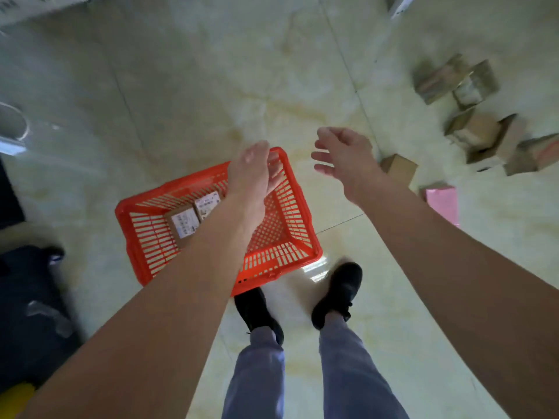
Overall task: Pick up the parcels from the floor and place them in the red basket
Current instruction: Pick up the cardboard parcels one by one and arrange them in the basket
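Both hands hang empty with fingers loosely spread: the left hand (pixel 254 172) over the red basket (pixel 142 237), the right hand (pixel 343 160) beside it. 2 boxes (pixel 193 216) lie inside the basket. Farther right, more parcels (pixel 472 128) sit scattered on the floor (pixel 211 86).

Soft, even daylight fills the scene, and the glossy floor (pixel 211 86) throws a bright white glare patch just beside the near corner of the red basket (pixel 287 255). Motion blur smears the cardboard parcels (pixel 472 116) well to the right of the basket, and the dark objects to its left are dim. Wide-angle distortion bends the tile lines far from the basket.
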